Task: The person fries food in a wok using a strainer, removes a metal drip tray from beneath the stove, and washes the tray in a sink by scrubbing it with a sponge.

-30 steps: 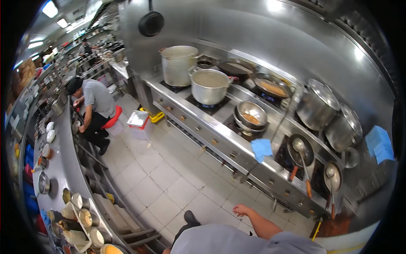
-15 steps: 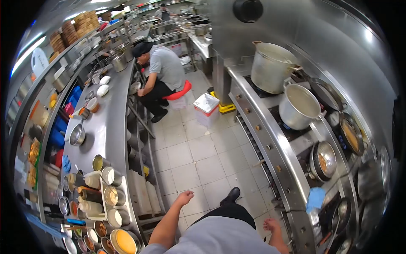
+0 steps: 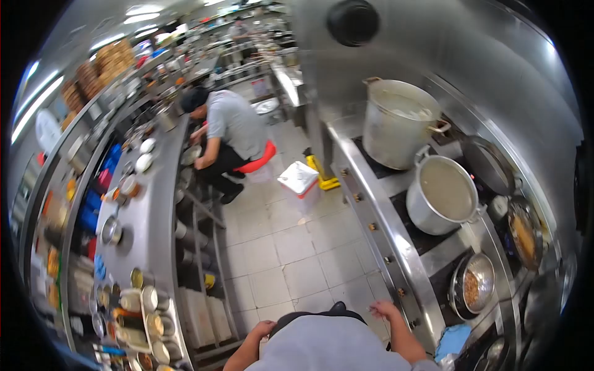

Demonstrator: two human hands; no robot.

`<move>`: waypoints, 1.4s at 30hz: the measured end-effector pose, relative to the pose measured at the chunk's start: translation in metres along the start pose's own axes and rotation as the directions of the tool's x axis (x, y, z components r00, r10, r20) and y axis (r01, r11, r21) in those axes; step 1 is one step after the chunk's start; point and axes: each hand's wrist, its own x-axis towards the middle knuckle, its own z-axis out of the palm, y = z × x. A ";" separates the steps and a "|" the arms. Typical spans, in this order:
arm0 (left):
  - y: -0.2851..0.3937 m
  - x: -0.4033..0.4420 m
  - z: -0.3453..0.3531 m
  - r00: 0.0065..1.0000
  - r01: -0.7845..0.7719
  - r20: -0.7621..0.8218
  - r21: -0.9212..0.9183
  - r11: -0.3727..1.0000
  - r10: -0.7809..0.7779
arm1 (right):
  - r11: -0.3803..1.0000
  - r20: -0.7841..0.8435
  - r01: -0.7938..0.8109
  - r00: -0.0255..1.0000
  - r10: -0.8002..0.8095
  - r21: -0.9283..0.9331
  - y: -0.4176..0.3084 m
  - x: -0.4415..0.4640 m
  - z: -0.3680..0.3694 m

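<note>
Hanging beside the stainless-steel stove with brown knobs, the right hand has a loose grip, its fingers partly spread with nothing visible between them; it is near the front panel, though contact cannot be told. The left hand hangs close to the black trousers, on the side of the long grey metal table; its fingers look curled, but I cannot tell how narrow its grip is or whether it holds anything. Near the right hand, a blue folded cloth lies at the stove's front edge; if a burner close by were lit, the fabric could scorch. Further along, a round silver pot of cloudy liquid stands next to a tall dull-silver stockpot, and a bump against a handle could slop hot contents over the rim. A shiny steel bowl of brown bits sits tilted, so a knock might spill it. On the pale tiled floor, a white-lidded tub with a red rim and a seated co-worker in grey narrow the aisle, making a stumble possible for anyone watching the pots.
</note>
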 end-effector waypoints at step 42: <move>0.363 0.302 -0.042 0.921 -0.239 0.366 0.265 0.934 0.132 | -0.082 -0.966 0.975 0.218 0.140 0.208 -0.190 -0.241 -0.337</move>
